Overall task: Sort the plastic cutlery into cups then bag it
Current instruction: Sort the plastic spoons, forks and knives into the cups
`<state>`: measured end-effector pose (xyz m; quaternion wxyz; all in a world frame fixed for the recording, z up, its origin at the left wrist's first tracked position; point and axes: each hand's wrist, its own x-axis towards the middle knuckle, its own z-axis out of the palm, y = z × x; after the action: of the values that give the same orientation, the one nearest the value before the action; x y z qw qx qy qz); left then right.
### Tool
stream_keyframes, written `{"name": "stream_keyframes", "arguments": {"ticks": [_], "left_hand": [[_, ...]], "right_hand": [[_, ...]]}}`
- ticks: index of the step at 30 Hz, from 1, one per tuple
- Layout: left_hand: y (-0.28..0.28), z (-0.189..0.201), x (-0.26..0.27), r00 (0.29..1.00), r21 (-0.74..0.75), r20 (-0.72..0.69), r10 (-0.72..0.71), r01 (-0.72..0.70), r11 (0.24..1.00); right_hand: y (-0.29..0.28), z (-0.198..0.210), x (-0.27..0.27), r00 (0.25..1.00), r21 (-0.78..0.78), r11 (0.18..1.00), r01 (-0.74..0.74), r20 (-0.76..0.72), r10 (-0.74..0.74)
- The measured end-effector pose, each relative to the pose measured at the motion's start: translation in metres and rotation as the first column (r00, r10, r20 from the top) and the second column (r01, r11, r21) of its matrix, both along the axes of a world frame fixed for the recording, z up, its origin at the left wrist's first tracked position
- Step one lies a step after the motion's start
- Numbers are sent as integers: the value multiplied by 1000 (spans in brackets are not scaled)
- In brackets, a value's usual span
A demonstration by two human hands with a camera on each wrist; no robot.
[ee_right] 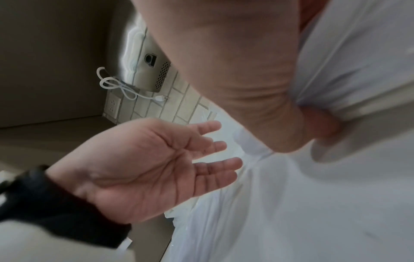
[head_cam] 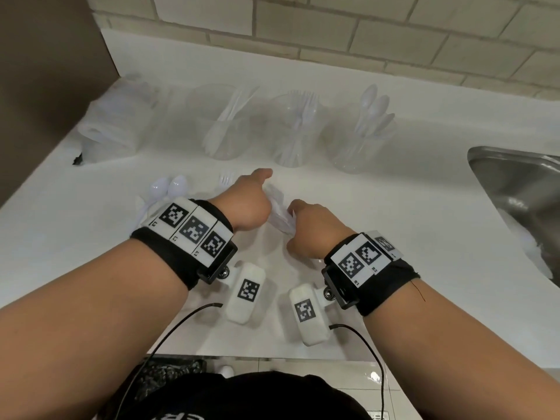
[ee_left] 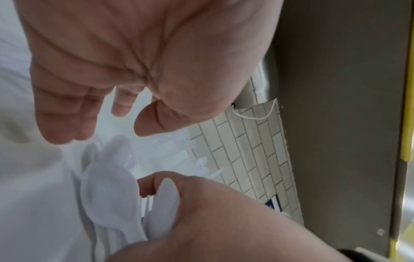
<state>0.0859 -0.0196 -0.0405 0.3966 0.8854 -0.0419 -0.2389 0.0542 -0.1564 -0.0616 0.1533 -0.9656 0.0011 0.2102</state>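
Note:
Three clear cups stand at the back of the white counter: knives in the left cup [head_cam: 224, 128], forks in the middle cup [head_cam: 295, 131], spoons in the right cup [head_cam: 360, 140]. My right hand [head_cam: 303, 221] grips a bundle of white plastic spoons [head_cam: 280, 215] low over the counter. The left wrist view shows the spoon bowls [ee_left: 109, 191] fanned out beside that right hand [ee_left: 224, 221]. My left hand [head_cam: 257, 192] hovers just left of the bundle, palm open and fingers [ee_left: 89, 115] relaxed, holding nothing. Two loose spoons [head_cam: 169, 186] and a fork [head_cam: 225, 178] lie left of it.
A stack of clear plastic bags [head_cam: 115, 122] lies at the back left beside a brown cabinet side [head_cam: 45, 71]. A steel sink [head_cam: 521, 189] opens at the right edge of the counter. A tiled wall [head_cam: 333, 31] closes the back.

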Motion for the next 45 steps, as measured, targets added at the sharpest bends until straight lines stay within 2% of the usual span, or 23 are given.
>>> {"name": "stream_keyframes", "arguments": {"ticks": [4,8,11,14,18,21,25,31,34,36,37,38,39,40,41,42,43,45], "left_hand": [[-4,1,2,997,158,10,-79,77,984],[-6,0,1,999,173,10,-47,45,984],[-6,-8,2,999,69,-41,-32,35,997],[-4,-14,2,994,-73,-101,36,-44,996],[3,-18,0,985,-172,-141,96,-120,978],[9,-20,-1,970,-252,-167,174,-213,944],[15,-19,-1,948,-359,-137,287,-317,878],[25,-7,-3,889,-561,-157,431,-439,702],[28,-1,-9,850,-685,-302,431,-508,521],[31,-1,-11,799,-723,-448,400,-588,364],[32,-3,-11,769,-716,-521,370,-630,300],[33,-5,-11,739,-696,-590,326,-670,258],[33,-8,-10,711,-669,-648,274,-703,241],[31,-10,-11,690,-645,-692,213,-723,247],[28,-13,-11,675,-624,-722,153,-730,279],[24,-14,-12,667,-613,-740,91,-723,319],[20,-17,-14,665,-611,-746,31,-703,364],[12,-15,-20,669,-637,-740,-75,-659,400]], "right_hand": [[0,2,2,997,-21,997,-69,40,70],[-3,3,5,995,-48,996,-81,57,84],[-1,2,6,996,-63,996,-61,62,65],[4,1,6,998,-68,997,-19,52,23],[8,-1,8,996,-141,989,-53,65,62],[10,-1,8,988,-191,977,-98,102,119],[11,0,9,984,-162,981,-110,124,130],[11,-2,15,984,-192,971,-145,73,161],[1,7,21,981,-121,985,-126,130,141],[-12,21,29,975,95,995,-35,220,13],[-18,31,33,959,299,953,43,256,-124],[-21,41,35,928,552,828,103,245,-279],[-22,52,35,898,779,617,109,189,-397],[-21,61,34,882,916,395,66,131,-452],[-20,69,33,882,976,217,2,101,-461],[-16,76,31,887,993,105,-61,102,-450],[-10,82,29,889,991,57,-118,131,-438],[3,90,26,890,978,27,-208,200,-411]]}}
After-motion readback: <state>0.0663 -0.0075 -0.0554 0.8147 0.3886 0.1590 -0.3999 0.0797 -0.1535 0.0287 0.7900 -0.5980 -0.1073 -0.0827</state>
